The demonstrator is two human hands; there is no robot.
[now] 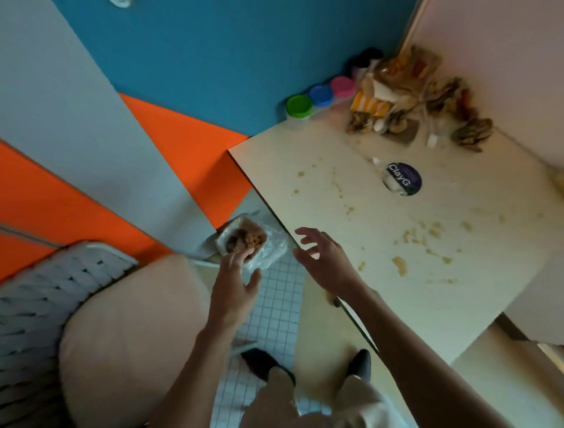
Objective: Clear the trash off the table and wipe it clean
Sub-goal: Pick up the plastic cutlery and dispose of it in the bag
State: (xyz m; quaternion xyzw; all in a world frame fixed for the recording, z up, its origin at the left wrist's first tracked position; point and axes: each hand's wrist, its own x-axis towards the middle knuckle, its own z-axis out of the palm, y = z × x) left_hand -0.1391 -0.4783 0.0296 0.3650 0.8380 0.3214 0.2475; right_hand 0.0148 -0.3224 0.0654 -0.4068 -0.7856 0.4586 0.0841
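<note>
Head view: your left hand [236, 279] reaches with loose fingers over the lined bin [250, 241], holding nothing; right hand [320, 256] spread, empty, at the table [335, 189] edge. Trash pile [418, 97] sits well beyond your right fingertips. Gather wrappers before wiping crumbs [427, 235].

The trash pile [418, 97] in the table's far corner is smeared into one blur; wrappers, cups or food cannot be told apart. A dark tub [364, 59] behind it is half hidden. The left hand [236, 276] covers the near edge of the clear container [253, 241], so its grip cannot be read. The brown stuff inside is too soft to name. The sticker [402, 179] shows "ClayG", the smaller print unreadable. A white object [120, 2] is cut by the top edge.
</note>
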